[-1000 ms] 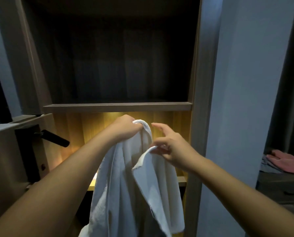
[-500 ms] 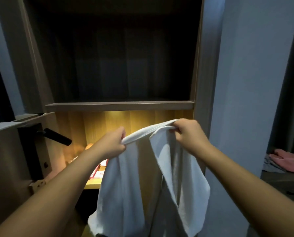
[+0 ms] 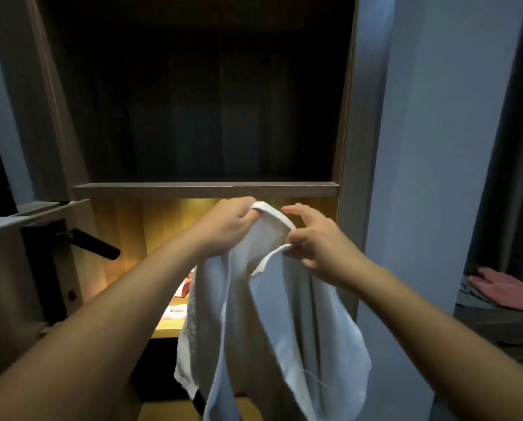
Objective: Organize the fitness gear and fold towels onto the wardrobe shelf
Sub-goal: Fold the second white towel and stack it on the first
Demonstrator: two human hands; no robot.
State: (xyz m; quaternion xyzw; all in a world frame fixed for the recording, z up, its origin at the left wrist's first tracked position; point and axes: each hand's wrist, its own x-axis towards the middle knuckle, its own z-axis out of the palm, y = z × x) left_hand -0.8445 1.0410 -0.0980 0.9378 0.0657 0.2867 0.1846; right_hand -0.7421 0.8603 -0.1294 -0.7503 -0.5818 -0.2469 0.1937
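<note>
A white towel point(image 3: 272, 314) hangs toward 6 o'clock from the left hand point(image 3: 230, 226), clenched on its top hem, and the right hand point(image 3: 318, 241), pinching a second edge, just below the shelf point(image 3: 205, 189) at 12 o'clock, dark bay open above.

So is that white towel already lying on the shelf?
No, the white towel hangs in front of the wardrobe, off the shelf, gripped by the left hand and pinched by the right hand.

Left hand point(image 3: 227, 226), right hand point(image 3: 312, 241) pinch white towel point(image 3: 272, 314) hem.
</note>
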